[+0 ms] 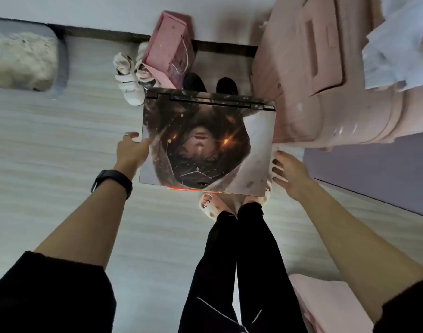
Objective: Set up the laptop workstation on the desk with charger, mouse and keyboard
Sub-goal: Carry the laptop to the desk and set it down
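Gripping laptop [205, 143] edge, left hand [131, 153], fingers partly hidden; right hand [291, 173] fingers curled alongside, hold unclear

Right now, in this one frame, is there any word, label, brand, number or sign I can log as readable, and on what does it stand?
No text can be read in this frame.
laptop lid: a small dark mark near the front edge, too blurred to read.
pink gift bag: faint pale markings, too blurred to read.
pink suitcase: no lettering shows.
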